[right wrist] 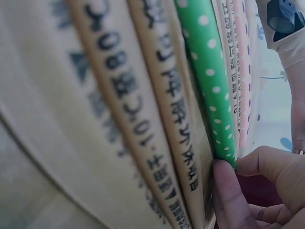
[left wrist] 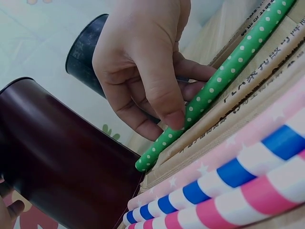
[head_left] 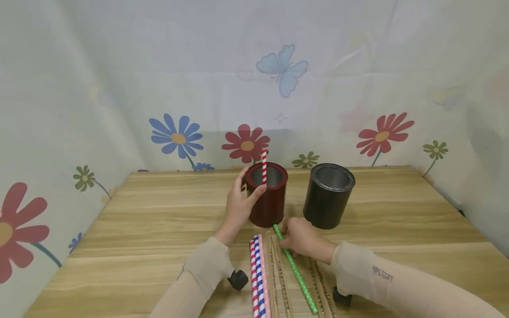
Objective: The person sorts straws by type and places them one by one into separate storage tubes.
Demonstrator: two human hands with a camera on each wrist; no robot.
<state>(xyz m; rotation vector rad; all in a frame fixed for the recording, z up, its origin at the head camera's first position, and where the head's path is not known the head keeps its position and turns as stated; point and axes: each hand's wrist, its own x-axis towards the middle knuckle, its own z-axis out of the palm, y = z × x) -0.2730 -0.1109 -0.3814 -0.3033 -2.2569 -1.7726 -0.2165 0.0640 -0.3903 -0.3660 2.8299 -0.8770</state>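
My left hand holds the dark red can by its left side, thumb near the front rim and fingers behind. Upright in that can stands a red-and-white striped straw. In front of the cans, my right hand pinches a green straw with white dots near its far end, between thumb and fingers. The left wrist view shows the thumb on top of the green straw. Up close in the right wrist view, the fingertips meet at that straw's far end.
A black can stands to the right of the red one. Left of the green straw lie a pink-striped straw, a blue-striped straw and a pale pink straw. Several brown printed wrappers lie around it on the wooden table.
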